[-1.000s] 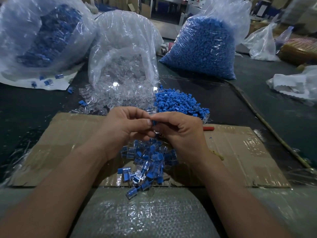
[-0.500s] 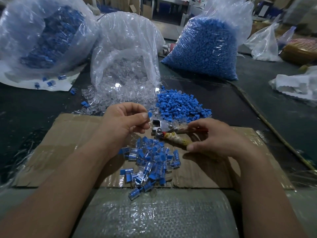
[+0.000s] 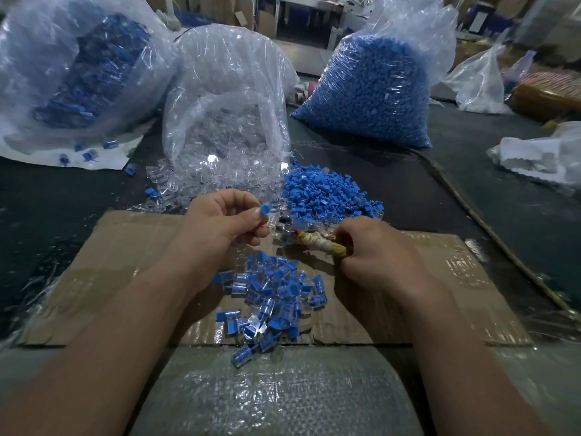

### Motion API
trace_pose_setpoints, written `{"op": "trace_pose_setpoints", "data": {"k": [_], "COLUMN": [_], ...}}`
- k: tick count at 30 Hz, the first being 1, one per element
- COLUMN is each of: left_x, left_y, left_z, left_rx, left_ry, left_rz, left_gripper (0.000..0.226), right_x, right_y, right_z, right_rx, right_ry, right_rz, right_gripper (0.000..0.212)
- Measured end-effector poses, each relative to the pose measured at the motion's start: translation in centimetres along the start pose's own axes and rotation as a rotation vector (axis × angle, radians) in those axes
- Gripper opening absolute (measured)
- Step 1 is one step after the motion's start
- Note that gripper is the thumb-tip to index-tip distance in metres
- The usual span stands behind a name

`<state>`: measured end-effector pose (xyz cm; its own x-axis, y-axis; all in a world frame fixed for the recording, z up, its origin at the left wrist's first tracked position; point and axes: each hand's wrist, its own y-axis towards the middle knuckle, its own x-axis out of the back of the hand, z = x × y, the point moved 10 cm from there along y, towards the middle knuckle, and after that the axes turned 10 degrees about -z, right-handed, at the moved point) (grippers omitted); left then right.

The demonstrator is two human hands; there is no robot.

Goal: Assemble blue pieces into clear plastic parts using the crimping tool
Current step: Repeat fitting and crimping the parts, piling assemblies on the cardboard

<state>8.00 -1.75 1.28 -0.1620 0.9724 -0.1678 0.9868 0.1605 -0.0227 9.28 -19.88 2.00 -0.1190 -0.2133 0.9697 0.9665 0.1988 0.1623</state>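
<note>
Right above the middle of the flat brown cardboard sheet [image 3: 125, 262], the left hand [image 3: 220, 228] pinches a small clear plastic part capped with a blue piece [image 3: 265, 212] between thumb and forefinger, the other fingers curled beneath. Just beside it, the right hand [image 3: 374, 250] has its fingers wrapped round the cloth-bound handle of the crimping tool [image 3: 317, 245], whose metal head points toward the left hand near the cardboard's far edge; whether the tool rests on the sheet cannot be told. Bare cardboard stretches out to the left of the left forearm and to the right of the right wrist. Between the forearms, a heap of finished blue-and-clear pieces [image 3: 270, 297] spills over the near edge onto a grey woven sack [image 3: 273, 398]. Beyond the far edge, a loose pile of blue pieces [image 3: 320, 193] lies close to the tool's head, with scattered clear plastic parts [image 3: 176, 184] spilling from a crinkled transparent bag [image 3: 220, 89] just behind the left hand. Farther back stand a full bag of blue pieces [image 3: 367, 89] and, at the left, a bag of assembled pieces [image 3: 78, 67]. A thin stick [image 3: 490, 231] runs along the dark tabletop [image 3: 471, 184] on the right.
</note>
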Motion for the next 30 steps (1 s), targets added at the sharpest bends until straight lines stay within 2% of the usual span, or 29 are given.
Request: {"op": "trace_pose_setpoints", "data": {"k": [7,15,30], "left_x": [0.3,0.7,0.3], "left_y": [0.0,-0.3,-0.6], "left_z": [-0.9,-1.8,-2.4], "left_rx": [-0.083,-0.194,-0.275], "left_ry": [0.046,0.129,0.214], "left_rz": [-0.049,-0.096,-0.110], "left_gripper": [0.016,0.015,0.019], "right_x": [2.3,1.1,0.1], "right_y": [0.0,-0.3,-0.2], "right_z": [0.8,2.2,2.4], "right_rx": [0.019,0.080,0.111], "right_ry": [0.312,0.311,0.298], "right_rz": [-0.199,-0.112,-0.038], "right_gripper": [0.034,0.030,0.029]}}
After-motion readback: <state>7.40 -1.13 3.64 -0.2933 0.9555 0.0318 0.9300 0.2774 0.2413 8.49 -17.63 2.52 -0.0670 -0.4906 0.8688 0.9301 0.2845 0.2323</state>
